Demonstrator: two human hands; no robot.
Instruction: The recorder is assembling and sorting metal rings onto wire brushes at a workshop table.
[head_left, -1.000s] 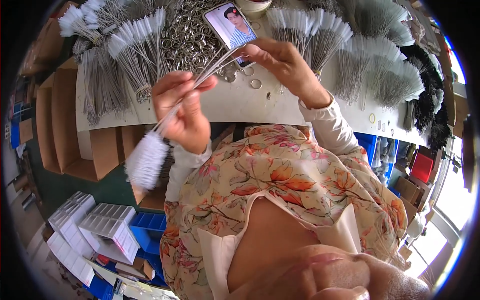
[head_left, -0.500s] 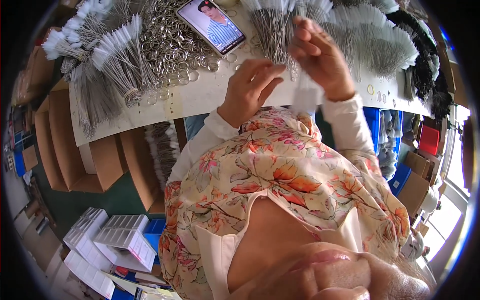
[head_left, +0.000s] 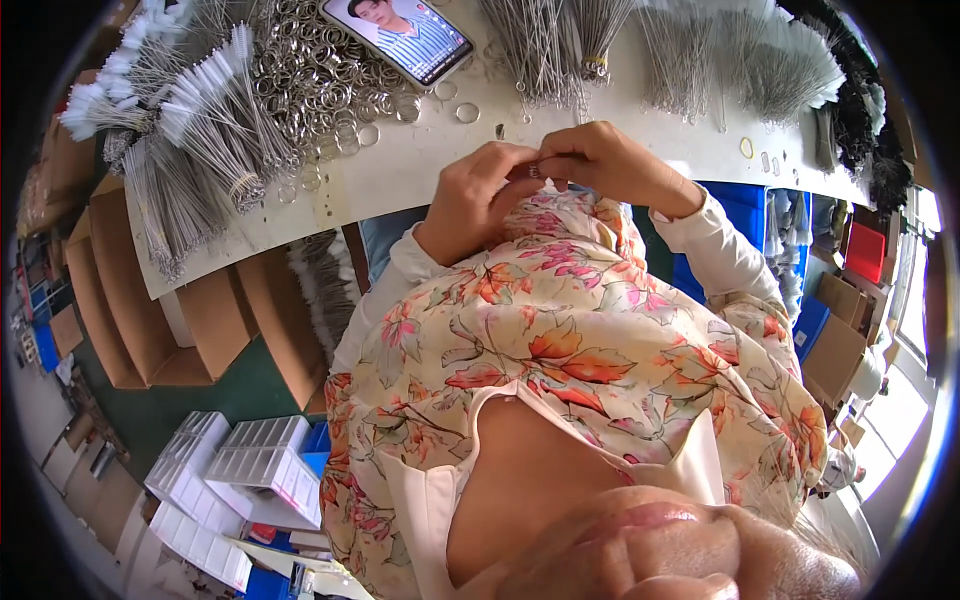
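Observation:
My left hand point(head_left: 478, 195) and my right hand point(head_left: 612, 168) meet at the near edge of the white table point(head_left: 390, 170), just above my lap. Thumbs and fingertips of both are pinched together. A small glint of metal shows between them, but the fingers cover most of what they hold. Beyond my hands lie a few loose metal rings point(head_left: 467, 113) and a heap of split rings point(head_left: 330, 85). Bundles of thin wire-handled brushes with white bristles point(head_left: 205, 100) lie left of the heap. More wire bundles point(head_left: 530, 60) stand straight ahead.
A phone point(head_left: 405, 40) with a lit screen lies beside the rings. To the right are more brushes point(head_left: 790, 85) and black bristles point(head_left: 880, 130). Cardboard boxes point(head_left: 140, 300) and white plastic trays point(head_left: 265, 470) are at lower left. A blue bin point(head_left: 738, 215) stands below the table's right side.
My right hand has come down and left to meet my left hand at the fingertips. The blurred whitish thing below my right hand no longer shows. The view has shifted slightly.

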